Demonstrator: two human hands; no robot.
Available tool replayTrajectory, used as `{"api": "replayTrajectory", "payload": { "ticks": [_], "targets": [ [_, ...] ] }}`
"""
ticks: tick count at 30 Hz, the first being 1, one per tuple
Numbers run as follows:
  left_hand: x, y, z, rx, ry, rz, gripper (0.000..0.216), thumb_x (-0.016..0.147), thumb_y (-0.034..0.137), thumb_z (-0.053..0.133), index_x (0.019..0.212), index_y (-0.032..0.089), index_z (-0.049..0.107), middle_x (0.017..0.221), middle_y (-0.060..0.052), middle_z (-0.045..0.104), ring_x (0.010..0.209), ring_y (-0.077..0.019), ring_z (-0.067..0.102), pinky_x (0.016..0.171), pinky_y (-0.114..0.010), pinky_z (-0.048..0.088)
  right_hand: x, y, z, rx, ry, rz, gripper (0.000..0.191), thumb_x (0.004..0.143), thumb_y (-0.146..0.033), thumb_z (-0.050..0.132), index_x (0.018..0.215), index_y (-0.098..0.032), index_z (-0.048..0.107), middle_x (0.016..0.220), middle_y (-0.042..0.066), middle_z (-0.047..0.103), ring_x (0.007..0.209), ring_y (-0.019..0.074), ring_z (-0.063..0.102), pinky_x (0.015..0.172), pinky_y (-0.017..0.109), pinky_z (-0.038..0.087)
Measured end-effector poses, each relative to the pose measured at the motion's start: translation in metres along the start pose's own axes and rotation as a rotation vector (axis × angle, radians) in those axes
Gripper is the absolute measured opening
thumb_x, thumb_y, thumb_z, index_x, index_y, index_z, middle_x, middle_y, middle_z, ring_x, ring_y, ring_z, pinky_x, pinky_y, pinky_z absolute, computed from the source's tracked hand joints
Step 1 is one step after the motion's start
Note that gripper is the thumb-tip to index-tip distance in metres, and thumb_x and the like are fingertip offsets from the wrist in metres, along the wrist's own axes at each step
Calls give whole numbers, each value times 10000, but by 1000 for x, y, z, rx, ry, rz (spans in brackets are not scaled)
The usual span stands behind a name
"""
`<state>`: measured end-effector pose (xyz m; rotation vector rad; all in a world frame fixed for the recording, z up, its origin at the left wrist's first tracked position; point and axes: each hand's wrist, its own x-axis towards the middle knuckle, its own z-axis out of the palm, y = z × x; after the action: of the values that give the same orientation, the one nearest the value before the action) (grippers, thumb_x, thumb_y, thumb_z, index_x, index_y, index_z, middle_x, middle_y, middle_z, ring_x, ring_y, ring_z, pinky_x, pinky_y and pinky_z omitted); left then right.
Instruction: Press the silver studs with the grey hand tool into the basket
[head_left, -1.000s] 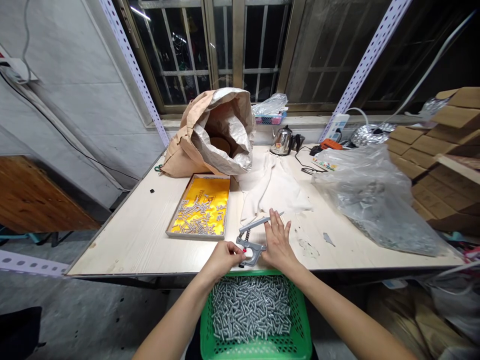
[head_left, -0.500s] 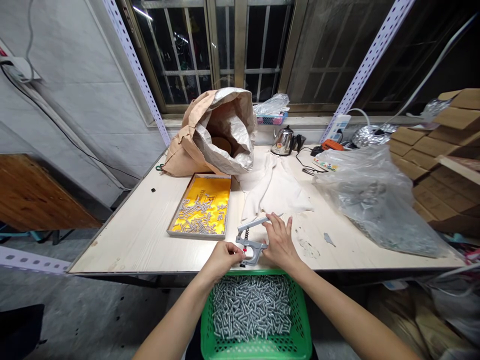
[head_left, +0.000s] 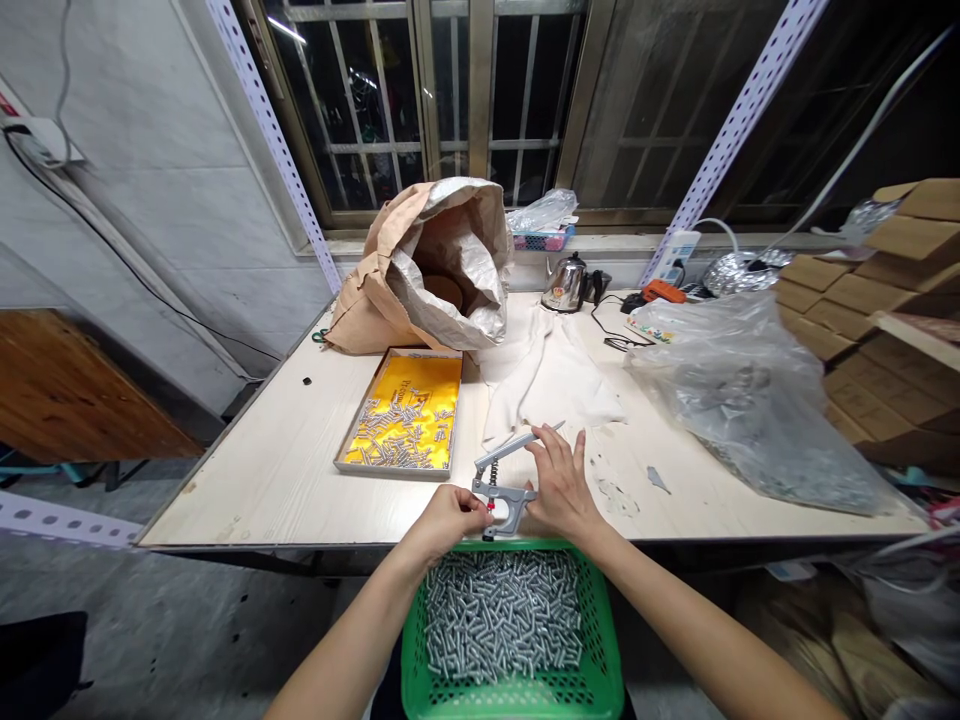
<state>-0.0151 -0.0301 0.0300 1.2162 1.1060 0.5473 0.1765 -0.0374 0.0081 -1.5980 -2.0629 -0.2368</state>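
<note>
Near the table's front edge, my right hand [head_left: 561, 487] is wrapped round grey snap-fastener pliers [head_left: 513, 505], its fingers on the raised upper handle. A coil spring and a red tip show at the pliers' left end. My left hand [head_left: 448, 517] is closed in a pinch by the jaws, and whatever lies between its fingertips is hidden or too small to make out. Below the hands, a green plastic basket [head_left: 609, 640] holds a heap of small silvery ribbed pieces [head_left: 504, 615]. Similar pieces lie on yellow cloth [head_left: 420, 385] in a shallow box [head_left: 339, 462] to the left.
Behind the box, a large brown paper sack [head_left: 375, 290] lies open. A white cloth [head_left: 559, 385] spreads toward a steel kettle [head_left: 566, 282]. At right are a clear plastic bag [head_left: 739, 400] and stacked cardboard boxes [head_left: 892, 290].
My left hand has shifted very slightly right at the jaws, and the pliers' lower jaw sits a touch lower. My right hand's grip looks the same.
</note>
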Motion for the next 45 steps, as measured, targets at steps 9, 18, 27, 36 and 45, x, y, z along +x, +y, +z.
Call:
{"api": "replayTrajectory", "payload": {
  "ticks": [9, 18, 27, 36, 45],
  "targets": [
    [0, 4, -1, 69, -109, 49, 173, 571, 273, 657, 529, 123, 581, 487, 39, 477, 506, -80, 378, 542, -228, 282, -4, 3, 2, 7, 43, -19, 561, 622, -131, 460, 1181, -114, 401, 1340, 173, 390, 1303, 299, 268, 1064, 626, -15],
    [1, -3, 3, -33, -163, 50, 184, 569, 275, 699, 588, 110, 620, 530, 36, 500, 536, -81, 392, 559, -225, 281, -3, 9, 3, 69, 23, -9, 542, 601, -84, 461, 1142, -107, 450, 1191, 166, 485, 1140, 285, 438, 996, 500, 329],
    [0, -1, 1, -44, -260, -15, 130, 527, 210, 690, 582, 120, 613, 530, 56, 492, 528, -71, 364, 552, -216, 251, -11, 7, 2, 141, -369, -110, 157, 657, -83, 459, 769, -187, 495, 1468, 97, 225, 872, 176, 589, 640, 277, 455],
    [1, -9, -2, 36, -301, -30, 141, 551, 218, 674, 528, 129, 567, 492, 65, 460, 506, -67, 336, 546, -227, 231, -13, 7, -3, 247, -470, -75, 544, 599, -143, 496, 1137, -171, 421, 1380, 143, 283, 771, 159, 592, 665, 312, 482],
    [1, -4, -1, 71, -266, -11, 109, 560, 216, 658, 591, 120, 617, 532, 45, 521, 538, -84, 400, 568, -229, 283, -12, 5, -5, 208, -217, -115, 691, 574, -106, 520, 1251, -107, 385, 1384, 182, 287, 1248, 312, 328, 1006, 460, 358]
  ]
}}
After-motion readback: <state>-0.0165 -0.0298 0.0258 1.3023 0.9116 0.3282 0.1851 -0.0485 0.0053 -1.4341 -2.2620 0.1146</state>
